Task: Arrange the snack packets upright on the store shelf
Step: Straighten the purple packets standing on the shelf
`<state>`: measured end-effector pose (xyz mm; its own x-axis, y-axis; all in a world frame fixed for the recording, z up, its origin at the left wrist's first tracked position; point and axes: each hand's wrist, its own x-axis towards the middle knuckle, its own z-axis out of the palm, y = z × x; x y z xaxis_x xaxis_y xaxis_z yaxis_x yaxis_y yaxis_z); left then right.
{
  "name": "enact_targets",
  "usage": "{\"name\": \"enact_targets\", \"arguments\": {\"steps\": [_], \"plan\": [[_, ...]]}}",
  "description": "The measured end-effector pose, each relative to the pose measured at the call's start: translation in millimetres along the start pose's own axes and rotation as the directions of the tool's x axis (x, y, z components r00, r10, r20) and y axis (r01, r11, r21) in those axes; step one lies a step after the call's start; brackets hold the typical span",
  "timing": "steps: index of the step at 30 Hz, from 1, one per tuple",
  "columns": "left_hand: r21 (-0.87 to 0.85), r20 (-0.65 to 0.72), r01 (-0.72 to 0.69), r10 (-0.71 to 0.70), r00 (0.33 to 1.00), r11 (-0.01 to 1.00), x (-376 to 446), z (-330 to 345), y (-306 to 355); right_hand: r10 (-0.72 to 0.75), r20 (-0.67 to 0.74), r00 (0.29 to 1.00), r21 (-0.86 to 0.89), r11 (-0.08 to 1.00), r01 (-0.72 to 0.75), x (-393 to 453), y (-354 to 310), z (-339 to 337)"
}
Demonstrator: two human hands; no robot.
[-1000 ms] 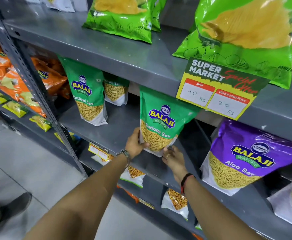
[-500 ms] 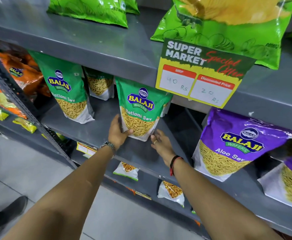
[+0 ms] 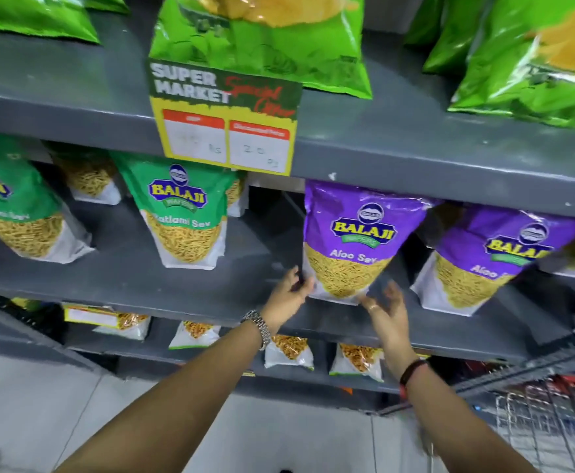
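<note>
A purple Aloo Sev packet (image 3: 354,240) stands upright on the grey middle shelf (image 3: 252,271). My left hand (image 3: 288,295) reaches its lower left corner with fingers spread. My right hand (image 3: 386,307) hovers at its lower right corner, fingers apart; whether either hand touches the packet is blurred. A green Ratlami Sev packet (image 3: 184,216) stands upright to the left with nothing holding it. A second purple packet (image 3: 484,257) leans at the right. Another green packet (image 3: 13,206) stands at far left.
A yellow price sign (image 3: 224,121) hangs from the upper shelf edge, under light-green chip bags (image 3: 262,39). Small packets (image 3: 288,351) sit on the lower shelf. A wire trolley (image 3: 545,414) stands at bottom right. Grey floor lies below.
Both hands have let go of the green Ratlami Sev packet and moved right to the purple Aloo Sev packet. The view has shifted right as well.
</note>
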<state>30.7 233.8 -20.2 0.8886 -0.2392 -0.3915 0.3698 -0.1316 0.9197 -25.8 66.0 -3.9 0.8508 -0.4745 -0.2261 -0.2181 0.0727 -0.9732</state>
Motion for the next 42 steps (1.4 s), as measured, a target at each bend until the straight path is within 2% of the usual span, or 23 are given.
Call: {"name": "enact_targets", "arguments": {"steps": [2, 5, 8, 14, 16, 20, 23, 24, 26, 27, 29, 30, 32, 36, 38, 39, 42], "plan": [[0.138, -0.074, -0.028, 0.039, 0.997, 0.99, 7.0, 13.9, 2.6, -0.018, 0.077, 0.997, 0.009, 1.0, 0.018, 11.5, -5.4, 3.4], [0.164, -0.138, -0.014, 0.037, 0.99, 0.986, 18.1, 23.1, 2.1, -0.06, 0.103, 0.993, -0.095, 0.993, 0.07, 23.6, 1.0, 5.6], [0.189, -0.137, -0.009, 0.035, 0.99, 0.982, 24.6, 29.7, 7.8, -0.047, 0.073, 0.996, -0.094, 0.994, 0.054, 30.5, -1.2, 3.2], [0.171, -0.104, 0.009, 0.009, 0.994, 0.985, 29.2, 33.9, 12.5, -0.072, 0.078, 0.994, -0.079, 0.994, 0.078, 38.3, -3.3, -2.4], [0.114, -0.091, 0.024, -0.013, 0.996, 0.993, 33.8, 32.5, 8.2, -0.093, 0.082, 0.992, -0.112, 0.988, 0.102, 42.5, -2.8, -5.8], [0.084, -0.134, 0.047, -0.035, 0.99, 0.995, 30.6, 34.7, 9.0, -0.031, 0.086, 0.996, -0.109, 0.993, 0.04, 45.3, -2.6, -12.4], [0.109, -0.229, -0.001, 0.026, 0.973, 0.994, 10.5, 48.3, 11.7, 0.048, -0.029, 0.998, -0.073, 0.996, -0.05, 40.6, 7.2, -26.1], [0.074, -0.306, -0.023, 0.045, 0.951, 0.997, 4.2, 55.6, 8.0, 0.04, -0.104, 0.994, -0.05, 0.998, -0.045, 36.4, 11.5, -35.2], [-0.087, -0.389, -0.008, -0.027, 0.921, 0.996, -10.2, 74.0, 1.0, -0.038, -0.248, 0.968, -0.017, 0.999, 0.035, 25.4, 18.2, -62.0], [-0.15, -0.357, 0.017, -0.071, 0.931, 0.988, -15.1, 85.1, -0.8, -0.064, -0.317, 0.946, -0.01, 0.998, 0.064, 22.9, 20.7, -77.7], [-0.161, -0.193, 0.085, -0.116, 0.974, 0.983, -15.7, 110.1, -0.6, -0.077, -0.429, 0.9, -0.009, 0.997, 0.081, 27.5, 20.4, -110.7], [-0.139, -0.094, 0.106, -0.12, 0.988, 0.985, -13.8, 124.7, 4.6, -0.067, -0.458, 0.886, -0.006, 0.997, 0.072, 34.6, 18.1, -127.0], [-0.093, 0.038, 0.105, -0.102, 0.994, 0.99, -3.2, 154.8, 18.4, -0.006, -0.429, 0.903, 0.036, 0.999, 0.024, 50.7, 4.5, -153.8], [0.064, 0.069, 0.022, -0.027, 0.997, 0.998, 27.9, 208.1, 35.7, 0.102, -0.194, 0.976, 0.128, 0.989, -0.078, 82.3, -14.3, -183.1], [0.19, 0.07, -0.027, 0.014, 0.997, 0.981, 39.0, 227.2, 34.1, 0.123, -0.124, 0.985, 0.094, 0.989, -0.111, 92.7, -10.5, -189.6], [0.248, 0.054, -0.037, 0.025, 0.998, 0.968, 44.1, 234.5, 30.4, 0.134, -0.101, 0.986, 0.075, 0.989, -0.127, 93.9, -9.7, -191.8], [0.274, 0.034, -0.034, 0.025, 0.999, 0.961, 54.2, 249.7, 25.4, 0.114, -0.09, 0.989, 0.119, 0.988, -0.103, 98.7, -7.6, -201.8]]}}
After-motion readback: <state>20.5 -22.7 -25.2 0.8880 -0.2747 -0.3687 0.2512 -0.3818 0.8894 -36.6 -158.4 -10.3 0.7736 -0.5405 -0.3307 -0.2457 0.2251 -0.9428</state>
